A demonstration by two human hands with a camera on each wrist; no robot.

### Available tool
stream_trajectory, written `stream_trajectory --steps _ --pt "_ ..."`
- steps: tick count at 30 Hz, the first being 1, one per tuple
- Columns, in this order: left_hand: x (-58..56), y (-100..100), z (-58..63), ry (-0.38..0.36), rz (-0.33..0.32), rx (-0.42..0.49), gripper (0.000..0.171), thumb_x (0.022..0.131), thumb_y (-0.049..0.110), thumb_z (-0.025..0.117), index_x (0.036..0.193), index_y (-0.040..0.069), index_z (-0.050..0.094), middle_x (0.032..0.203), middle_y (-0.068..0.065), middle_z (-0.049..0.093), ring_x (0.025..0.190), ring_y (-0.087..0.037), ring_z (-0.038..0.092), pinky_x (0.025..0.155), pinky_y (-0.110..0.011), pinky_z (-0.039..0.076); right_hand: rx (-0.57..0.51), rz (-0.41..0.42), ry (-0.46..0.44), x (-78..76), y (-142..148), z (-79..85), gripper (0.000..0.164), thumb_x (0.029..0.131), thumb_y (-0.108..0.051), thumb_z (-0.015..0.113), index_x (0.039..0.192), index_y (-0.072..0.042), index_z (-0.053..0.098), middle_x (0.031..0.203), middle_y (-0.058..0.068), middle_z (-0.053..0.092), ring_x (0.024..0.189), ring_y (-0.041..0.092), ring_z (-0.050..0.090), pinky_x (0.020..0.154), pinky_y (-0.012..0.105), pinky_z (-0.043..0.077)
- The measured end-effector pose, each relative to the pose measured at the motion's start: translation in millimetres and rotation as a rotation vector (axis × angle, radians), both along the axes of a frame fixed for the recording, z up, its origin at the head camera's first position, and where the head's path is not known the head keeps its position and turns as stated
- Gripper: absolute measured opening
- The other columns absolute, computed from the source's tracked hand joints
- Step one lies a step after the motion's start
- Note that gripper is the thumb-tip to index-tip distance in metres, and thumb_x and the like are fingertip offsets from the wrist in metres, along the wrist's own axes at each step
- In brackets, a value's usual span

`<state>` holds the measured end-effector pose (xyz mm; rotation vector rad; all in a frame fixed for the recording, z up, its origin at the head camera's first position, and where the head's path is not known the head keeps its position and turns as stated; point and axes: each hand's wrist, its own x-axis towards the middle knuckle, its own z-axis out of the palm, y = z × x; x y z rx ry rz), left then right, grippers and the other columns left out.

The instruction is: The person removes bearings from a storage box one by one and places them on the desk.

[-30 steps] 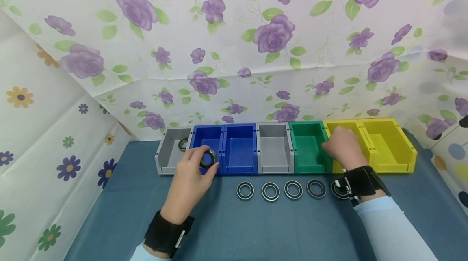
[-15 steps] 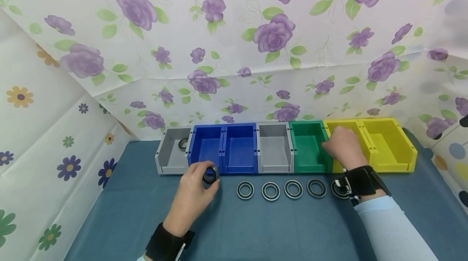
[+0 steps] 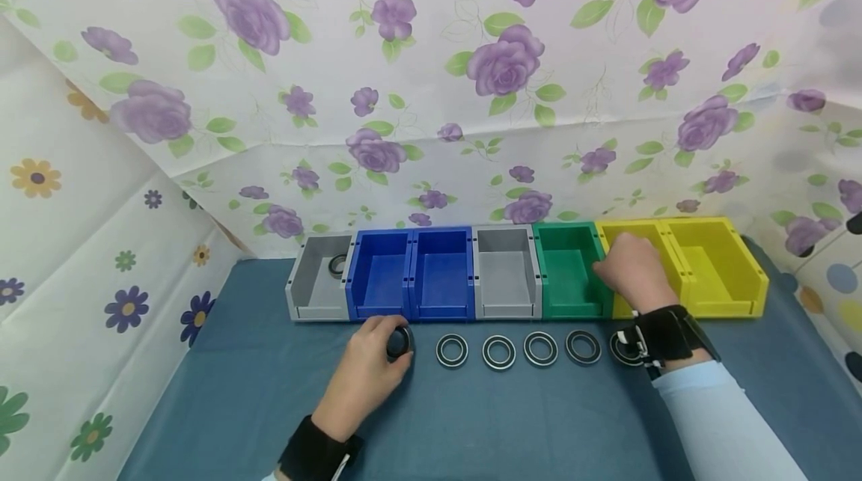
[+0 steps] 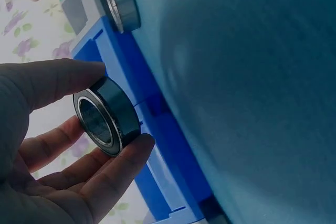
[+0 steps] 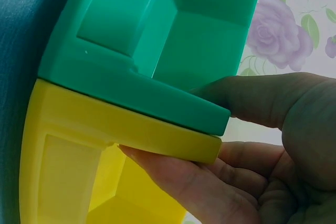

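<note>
My left hand [image 3: 367, 370] pinches a ball bearing [image 4: 118, 109] between thumb and fingers. In the head view it stands on edge, close over the blue cloth in front of the left blue bin [image 3: 378, 313]. My right hand [image 3: 636, 271] grips the adjoining side walls of the green bin [image 5: 121, 87] and the left yellow bin [image 5: 121, 124], thumb on the green side and fingers on the yellow. To the right of the held bearing, several bearings lie flat in a row, the nearest bearing [image 3: 440, 351] just beside the left hand. The rightmost is partly hidden by the right wristband.
A row of bins stands against the flowered backdrop [image 3: 431, 92]. At its left end a grey bin [image 3: 319, 313] has one bearing [image 3: 333, 267] inside. Another grey bin [image 3: 508, 313] is mid-row, and a second yellow bin [image 3: 723, 309] ends it. Blue cloth [image 3: 512, 429] covers the table.
My left hand has brought the bearing from above the left blue bin toward me and slightly right, down near the cloth in front of the bins. The right hand has not moved.
</note>
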<state>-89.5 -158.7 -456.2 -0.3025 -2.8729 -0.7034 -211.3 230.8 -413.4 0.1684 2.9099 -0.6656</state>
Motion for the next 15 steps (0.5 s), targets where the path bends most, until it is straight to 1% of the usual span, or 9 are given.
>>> stream_trajectory --steps 7,15 --pt "-3.0 1.5 -6.9 -0.083 -0.011 -0.048 0.044 0.074 0.020 0.076 0.114 0.017 0.059 0.112 -0.002 0.055 0.098 -0.013 0.053 0.078 -0.032 0.047 0.006 0.001 0.000 -0.4 0.7 -1.6 0.025 0.086 -0.021 0.062 0.079 0.002 0.057 0.064 0.011 0.048 0.056 0.024 0.049 0.050 0.031 0.041" --pt "-4.6 2.3 -10.8 -0.133 -0.027 -0.070 0.044 0.074 0.019 0.076 0.115 0.017 0.059 0.110 -0.003 0.055 0.095 -0.013 0.053 0.078 -0.033 0.047 0.009 -0.002 0.002 -1.5 0.9 -2.4 0.025 0.086 -0.022 0.062 0.079 0.002 0.057 0.064 0.011 0.049 0.056 0.024 0.049 0.050 0.032 0.041"
